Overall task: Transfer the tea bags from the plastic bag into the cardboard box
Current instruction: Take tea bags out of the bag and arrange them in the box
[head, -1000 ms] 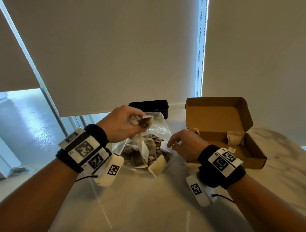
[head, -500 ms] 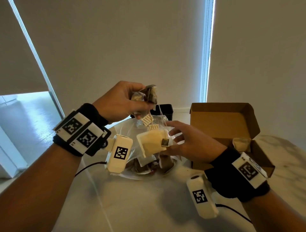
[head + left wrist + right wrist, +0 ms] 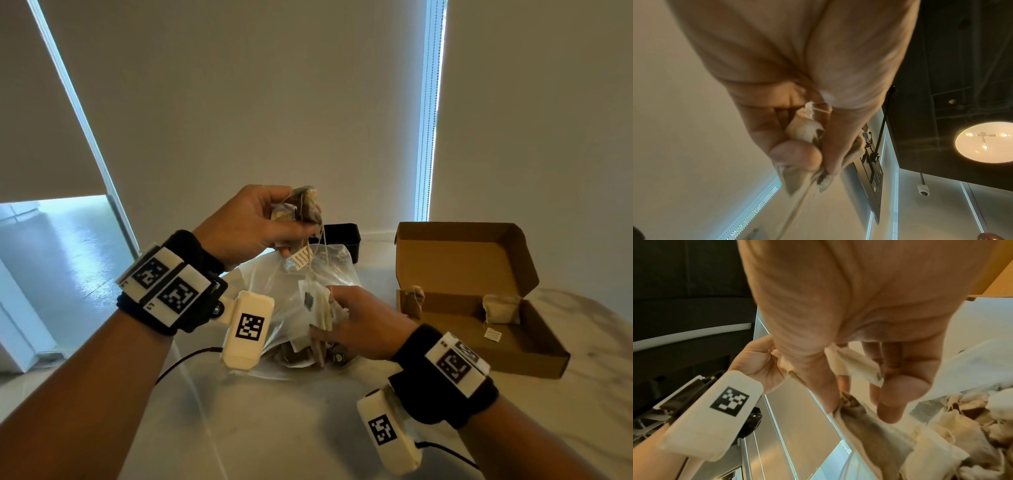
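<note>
My left hand [image 3: 274, 222] is raised above the clear plastic bag [image 3: 274, 294] and grips a small bunch of tea bags [image 3: 305, 205], seen close in the left wrist view as tea bags [image 3: 807, 131]. Their strings and a paper tag [image 3: 301, 258] hang down towards my right hand [image 3: 346, 318], which pinches a pale tea bag [image 3: 318, 305] over the bag's mouth; the right wrist view shows that tea bag [image 3: 857, 366] between thumb and fingers. The open cardboard box [image 3: 534, 353] lies to the right with two tea bags [image 3: 500, 308] inside.
A black container [image 3: 342, 236] stands behind the plastic bag. More tea bags [image 3: 941, 443] fill the bag. The table [image 3: 308, 428] is pale marble. Roller blinds hang close behind it.
My left hand rose from the bag's mouth with its tea bags. My right hand left the bag's edge and took hold of a pale tea bag dangling from the strings.
</note>
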The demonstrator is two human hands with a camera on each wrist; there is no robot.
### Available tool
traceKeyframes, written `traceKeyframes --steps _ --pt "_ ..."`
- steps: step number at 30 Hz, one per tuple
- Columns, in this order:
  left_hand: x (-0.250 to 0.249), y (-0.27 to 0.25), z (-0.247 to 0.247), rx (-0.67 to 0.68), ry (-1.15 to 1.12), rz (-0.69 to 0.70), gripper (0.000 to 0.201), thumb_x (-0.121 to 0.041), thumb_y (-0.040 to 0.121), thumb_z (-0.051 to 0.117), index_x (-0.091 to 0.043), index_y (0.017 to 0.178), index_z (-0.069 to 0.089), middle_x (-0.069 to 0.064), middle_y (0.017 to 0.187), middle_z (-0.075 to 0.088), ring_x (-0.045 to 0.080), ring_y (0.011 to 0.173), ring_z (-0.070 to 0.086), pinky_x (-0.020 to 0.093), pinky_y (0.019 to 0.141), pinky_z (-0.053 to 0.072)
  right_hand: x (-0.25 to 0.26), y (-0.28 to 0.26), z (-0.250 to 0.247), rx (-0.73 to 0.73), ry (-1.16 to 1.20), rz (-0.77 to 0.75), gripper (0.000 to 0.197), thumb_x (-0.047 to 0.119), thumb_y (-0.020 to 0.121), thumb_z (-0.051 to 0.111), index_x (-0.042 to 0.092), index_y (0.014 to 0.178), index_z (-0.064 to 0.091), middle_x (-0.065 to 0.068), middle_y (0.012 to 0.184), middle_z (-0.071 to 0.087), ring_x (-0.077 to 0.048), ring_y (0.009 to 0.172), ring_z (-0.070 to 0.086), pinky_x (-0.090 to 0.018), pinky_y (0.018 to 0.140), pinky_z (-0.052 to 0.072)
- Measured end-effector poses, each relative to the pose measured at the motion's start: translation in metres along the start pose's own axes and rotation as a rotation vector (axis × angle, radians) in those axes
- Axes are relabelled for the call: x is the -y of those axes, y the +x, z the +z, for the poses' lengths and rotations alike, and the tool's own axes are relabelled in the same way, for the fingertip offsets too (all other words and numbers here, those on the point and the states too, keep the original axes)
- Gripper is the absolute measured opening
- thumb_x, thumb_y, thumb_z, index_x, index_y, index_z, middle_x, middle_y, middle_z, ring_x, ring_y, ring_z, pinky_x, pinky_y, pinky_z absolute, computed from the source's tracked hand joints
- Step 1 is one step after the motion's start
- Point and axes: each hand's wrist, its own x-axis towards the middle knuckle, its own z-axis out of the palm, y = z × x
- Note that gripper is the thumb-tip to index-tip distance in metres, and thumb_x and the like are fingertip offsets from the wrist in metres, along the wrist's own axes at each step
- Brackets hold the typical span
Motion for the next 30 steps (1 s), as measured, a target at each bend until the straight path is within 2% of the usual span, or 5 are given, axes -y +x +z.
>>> traceKeyframes --steps 6,14,20,25,30 --pt "0.013 -0.003 -0.004 -0.055 -0.059 -0.009 0.017 0.003 0.083 0.061 0.007 0.099 0.062 0.001 0.077 0.065 0.009 0.060 0.060 0.021 0.052 0.049 0.000 -0.004 -0.005 -0.001 0.205 0.073 0.023 0.023 0.089 0.065 0.020 0.112 0.061 0.002 0.094 0.066 -0.007 0.077 0.066 -0.022 0.073 0.057" --pt "0.022 -0.004 0.000 -0.047 -0.185 -0.046 0.023 -0.006 0.079 0.063 0.004 0.100 0.060 0.003 0.078 0.066 0.015 0.062 0.059 0.024 0.052 0.048 0.002 -0.007 -0.011 0.000 0.301 0.044 0.082 0.027 0.084 0.071 0.051 0.144 0.020 0.015 0.131 0.038 -0.009 0.120 0.050 -0.025 0.099 0.046" --pt "0.018 -0.007 0.000 0.011 -0.202 -0.029 0.023 -0.010 0.077 0.063 0.001 0.096 0.061 0.014 0.088 0.064 0.024 0.068 0.055 0.027 0.055 0.048 0.005 0.000 -0.010 0.038 0.365 0.020 0.019 0.016 0.090 0.065 0.013 0.108 0.065 -0.014 0.097 0.071 -0.030 0.088 0.068 -0.048 0.087 0.055" --pt "0.032 -0.011 -0.005 -0.043 -0.107 -0.029 0.014 0.004 0.083 0.061 0.005 0.096 0.060 0.011 0.084 0.063 0.021 0.064 0.058 0.026 0.054 0.051 -0.003 -0.008 -0.019 0.017 0.397 0.016 0.016 0.019 0.088 0.066 0.007 0.100 0.067 -0.022 0.094 0.070 -0.040 0.083 0.066 -0.053 0.084 0.053" --pt "0.057 -0.023 0.012 -0.065 -0.180 -0.144 0.017 -0.017 0.081 0.068 -0.009 0.096 0.064 0.003 0.088 0.067 0.020 0.075 0.063 0.029 0.062 0.054 -0.005 -0.015 -0.035 -0.027 0.611 -0.004 0.018 0.019 0.083 0.064 0.007 0.096 0.066 -0.010 0.084 0.071 -0.020 0.070 0.063 -0.026 0.061 0.054"
